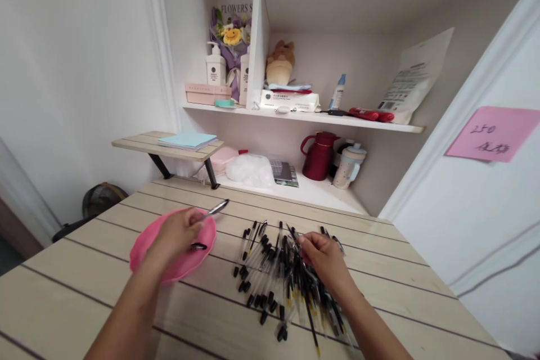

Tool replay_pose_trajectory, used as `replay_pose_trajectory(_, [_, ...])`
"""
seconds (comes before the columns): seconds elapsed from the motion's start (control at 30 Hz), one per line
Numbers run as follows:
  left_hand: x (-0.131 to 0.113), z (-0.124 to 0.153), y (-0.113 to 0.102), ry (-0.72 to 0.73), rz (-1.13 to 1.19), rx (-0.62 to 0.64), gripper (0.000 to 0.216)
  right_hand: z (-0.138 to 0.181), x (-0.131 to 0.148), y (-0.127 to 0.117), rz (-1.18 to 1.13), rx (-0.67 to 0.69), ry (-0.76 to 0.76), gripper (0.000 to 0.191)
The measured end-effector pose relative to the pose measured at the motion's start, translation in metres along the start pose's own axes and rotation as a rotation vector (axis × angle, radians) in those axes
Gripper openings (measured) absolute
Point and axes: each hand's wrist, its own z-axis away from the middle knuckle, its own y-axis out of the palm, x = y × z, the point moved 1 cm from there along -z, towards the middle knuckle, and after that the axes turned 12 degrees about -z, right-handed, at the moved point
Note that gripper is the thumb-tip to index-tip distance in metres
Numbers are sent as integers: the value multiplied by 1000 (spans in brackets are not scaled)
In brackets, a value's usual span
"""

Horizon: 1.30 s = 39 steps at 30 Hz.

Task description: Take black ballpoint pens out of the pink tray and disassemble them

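My left hand [179, 233] hovers over a pink plate [145, 247] and pinches a clear pen [216, 209] whose tip points up and to the right. A black pen cap [198, 246] lies on the plate just under that hand. My right hand [323, 256] rests on a heap of several clear pens with black caps [274, 275] spread over the wooden table [76, 292]. Its fingers are curled onto pens at the heap's far side.
Behind the table, a low shelf holds a red jug [318, 154], a white cup [349, 166] and a plastic bag [250, 170]. A small wooden riser [166, 149] carries a blue notebook. A pink note [493, 134] sticks to the right wall.
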Motion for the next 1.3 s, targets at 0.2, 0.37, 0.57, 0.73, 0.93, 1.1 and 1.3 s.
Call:
replay_pose_trajectory(0.2, [-92, 48, 81, 84, 595, 380, 10, 22, 18, 30, -407, 79, 31, 34])
replay_pose_trajectory(0.37, [-104, 59, 110, 30, 829, 450, 13, 20, 12, 27, -435, 10, -3, 33])
replay_pose_trajectory(0.57, [-100, 59, 106, -144, 1281, 976, 24, 17, 12, 21, -648, 144, -33, 32])
replay_pose_trajectory(0.73, [-100, 58, 113, -73, 1154, 781, 29, 17, 13, 21, -582, 183, -32, 38])
replay_pose_trajectory(0.93, [-90, 50, 127, 63, 811, 453, 26, 26, 6, 39, -453, 29, -51, 35])
replay_pose_trajectory(1.1, [-90, 55, 125, 20, 840, 516, 25, 28, 4, 43, -455, -22, -30, 30])
replay_pose_trajectory(1.3, [-91, 57, 102, -45, 1239, 1044, 30, 26, 19, 31, -793, 244, 106, 38])
